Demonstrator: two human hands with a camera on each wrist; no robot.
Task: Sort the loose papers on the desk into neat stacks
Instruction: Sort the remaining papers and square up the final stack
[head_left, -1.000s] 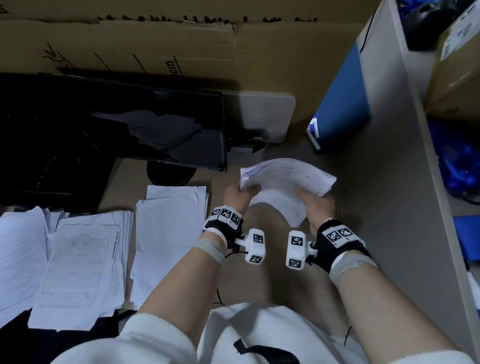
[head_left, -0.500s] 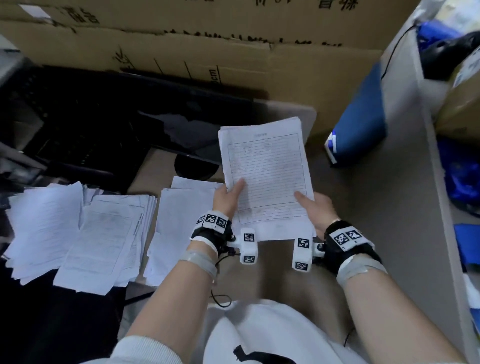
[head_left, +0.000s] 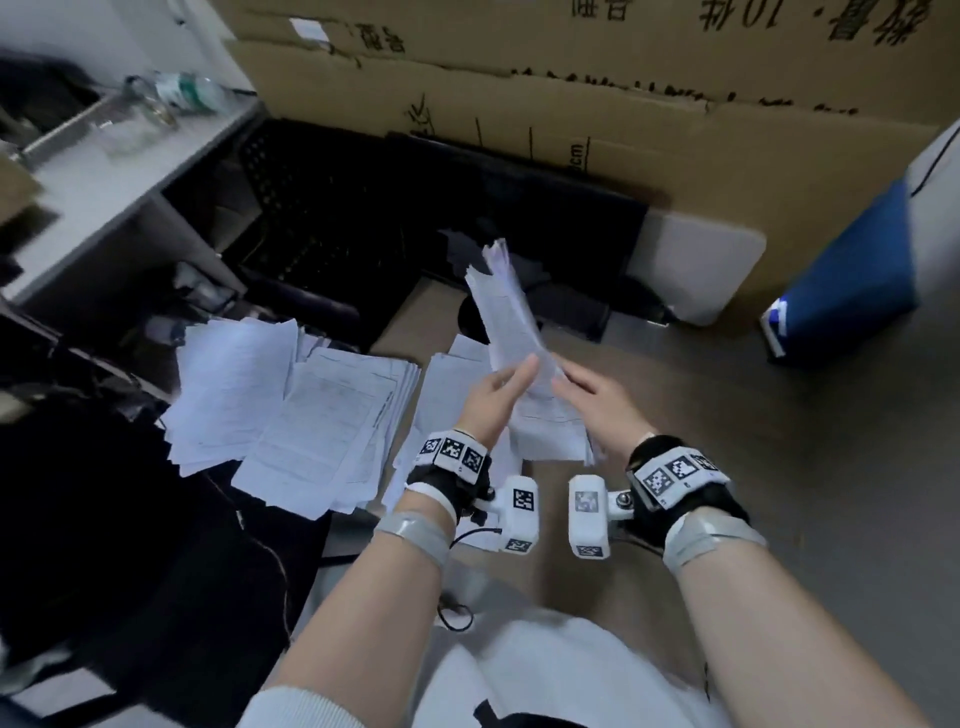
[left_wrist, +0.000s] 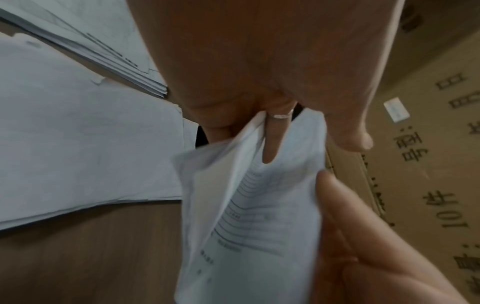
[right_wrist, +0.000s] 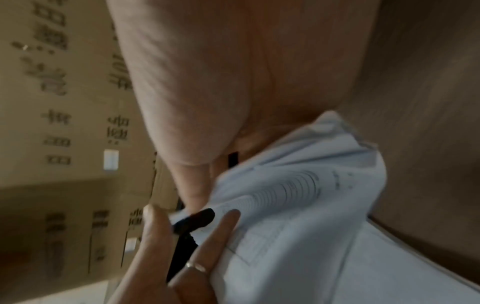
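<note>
A bundle of printed papers (head_left: 511, 312) stands upright over the desk (head_left: 727, 415), bent lengthwise into a trough. My left hand (head_left: 498, 395) holds its lower left side and my right hand (head_left: 592, 400) its lower right side, palms facing each other. In the left wrist view a ringed finger (left_wrist: 272, 139) lies inside the fold of the bundle (left_wrist: 259, 226), with the thumb apart on the right. In the right wrist view the bundle (right_wrist: 298, 226) curls under my right palm (right_wrist: 233, 82). Three paper piles lie on the desk: left (head_left: 234, 384), middle (head_left: 332, 415) and beside my left hand (head_left: 441, 395).
A dark monitor (head_left: 467, 218) stands behind the papers, with cardboard boxes (head_left: 571, 104) along the back. A blue box (head_left: 852, 270) leans at the right by the partition. A shelf with a bottle (head_left: 182, 93) is at the far left.
The bundle, held flat and facing me half a second ago, is now squeezed into a narrow upright fold as my hands came together. The view has swung left.
</note>
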